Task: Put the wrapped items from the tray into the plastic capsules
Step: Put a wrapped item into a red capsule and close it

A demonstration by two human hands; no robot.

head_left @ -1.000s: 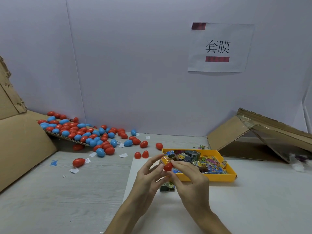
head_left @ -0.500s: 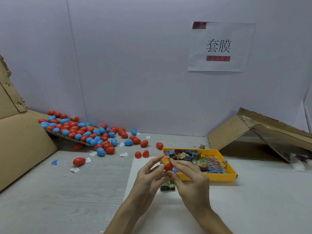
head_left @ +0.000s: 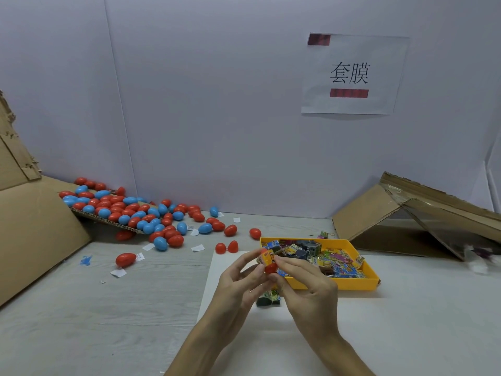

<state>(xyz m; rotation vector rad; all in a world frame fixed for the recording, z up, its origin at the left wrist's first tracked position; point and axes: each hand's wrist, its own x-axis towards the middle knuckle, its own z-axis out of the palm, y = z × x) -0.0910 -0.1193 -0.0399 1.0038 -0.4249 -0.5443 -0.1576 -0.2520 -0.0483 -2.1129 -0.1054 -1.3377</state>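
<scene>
Hanging on the white wall high above and right of the grip, a paper sign (head_left: pixel 349 73) read 套膜 in black, with a dark red bar over and another under the characters. A large cardboard sheet (head_left: pixel 32 234) leaned far to the left of the grip, and a folded cardboard piece (head_left: pixel 401 213) lay off to the right, beyond the tray. A white mat (head_left: pixel 420 316) covered the table under the hands. Up and left of the grip, a pile of red and blue capsules (head_left: pixel 130 210) spilled from a cardboard ramp, with paper slips among the strays. The yellow tray (head_left: pixel 355 284) sat just right of and behind the grip, filled with small wrapped items (head_left: pixel 330 260) in printed foil; their writing was too small to read.

The left hand (head_left: pixel 238 283) pinched an orange wrapped item (head_left: pixel 264 257) between thumb and curled fingers. The right hand (head_left: pixel 311 289) pinched a red capsule (head_left: pixel 270 268) at its fingertips, touching the orange packet, both held over the tray's near left corner. Whether the packet was inside the capsule could not be told. Another wrapped item (head_left: pixel 268 297) lay on the mat directly beneath the grip. Two red capsule halves (head_left: pixel 226 246) stood just left of it, beyond the left hand.
</scene>
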